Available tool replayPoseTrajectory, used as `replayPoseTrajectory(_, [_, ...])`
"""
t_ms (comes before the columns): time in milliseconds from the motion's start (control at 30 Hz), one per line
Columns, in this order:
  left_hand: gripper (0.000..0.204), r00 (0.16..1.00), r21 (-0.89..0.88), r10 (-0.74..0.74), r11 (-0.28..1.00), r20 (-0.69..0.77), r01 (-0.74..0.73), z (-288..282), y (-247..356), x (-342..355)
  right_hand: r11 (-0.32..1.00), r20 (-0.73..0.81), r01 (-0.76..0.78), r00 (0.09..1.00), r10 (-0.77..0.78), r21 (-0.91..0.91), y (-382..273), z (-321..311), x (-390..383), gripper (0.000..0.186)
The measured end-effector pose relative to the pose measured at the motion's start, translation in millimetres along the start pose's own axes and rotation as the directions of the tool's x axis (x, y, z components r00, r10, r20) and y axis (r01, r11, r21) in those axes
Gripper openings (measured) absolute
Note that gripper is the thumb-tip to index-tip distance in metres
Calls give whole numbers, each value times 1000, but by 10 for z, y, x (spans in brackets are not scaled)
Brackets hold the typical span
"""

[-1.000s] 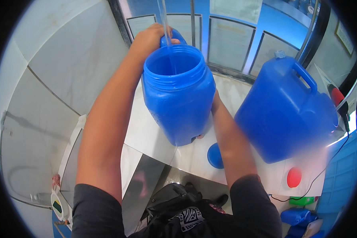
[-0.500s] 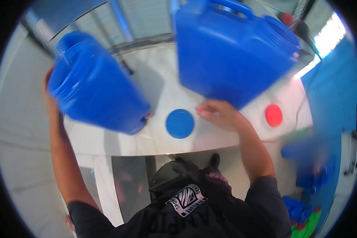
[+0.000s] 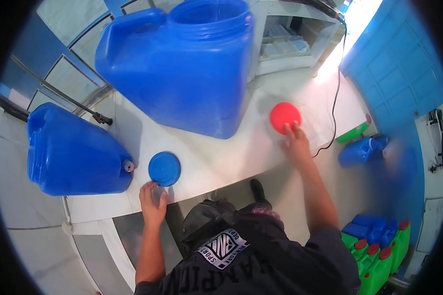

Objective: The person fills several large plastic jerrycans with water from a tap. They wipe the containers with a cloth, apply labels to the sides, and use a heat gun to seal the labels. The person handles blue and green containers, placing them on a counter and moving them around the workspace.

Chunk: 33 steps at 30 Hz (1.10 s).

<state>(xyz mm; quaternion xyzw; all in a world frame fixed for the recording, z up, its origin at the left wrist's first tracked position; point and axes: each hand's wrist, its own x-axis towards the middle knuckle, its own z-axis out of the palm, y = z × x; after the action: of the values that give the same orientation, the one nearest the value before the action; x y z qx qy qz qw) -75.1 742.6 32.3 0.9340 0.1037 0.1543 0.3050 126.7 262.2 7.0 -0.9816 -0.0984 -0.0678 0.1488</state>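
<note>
My right hand reaches over the white counter, fingers apart, its fingertips at the near edge of a round red lid. Beside the counter's front edge, my left hand has its fingers spread, the tips at the near rim of a round blue lid. To the left stands a blue jerrycan with a small pale spout low on its side. A larger blue jerrycan stands in the middle, its wide threaded mouth uncapped. Neither hand holds anything.
A black cable runs down the right side of the counter. At the back is a white shelf unit. Several green jerrycans with red caps stand on the floor at lower right, near blue containers.
My left hand has let go of the smaller jerrycan, which now stands at the left, and has come to the blue lid. My right hand has moved over to the red lid. The view has shifted.
</note>
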Motion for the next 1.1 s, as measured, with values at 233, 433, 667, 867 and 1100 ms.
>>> replayPoseTrajectory(233, [93, 953, 263, -247, 921, -177, 288, 548, 107, 572, 963, -111, 216, 974, -199, 162, 35, -291, 1052, 47])
replayPoseTrajectory(433, [106, 856, 359, -496, 780, -145, 513, 699, 495, 806, 884, -345, 398, 888, -304, 244, 284, -485, 2303, 34])
replayPoseTrajectory(667, [100, 811, 333, -569, 745, -135, 578, 735, 630, 907, 889, -178, 423, 902, -393, 176, 125, -396, 3285, 31])
replayPoseTrajectory(867, [101, 772, 312, -632, 721, -68, 619, 671, 751, 1014, 843, -134, 470, 883, -450, 260, -16, -578, 3179, 27])
replayPoseTrajectory(1100, [105, 752, 353, -658, 696, -37, 626, 622, 658, 972, 670, -459, 555, 820, -341, 493, -203, -2016, 2218, 12])
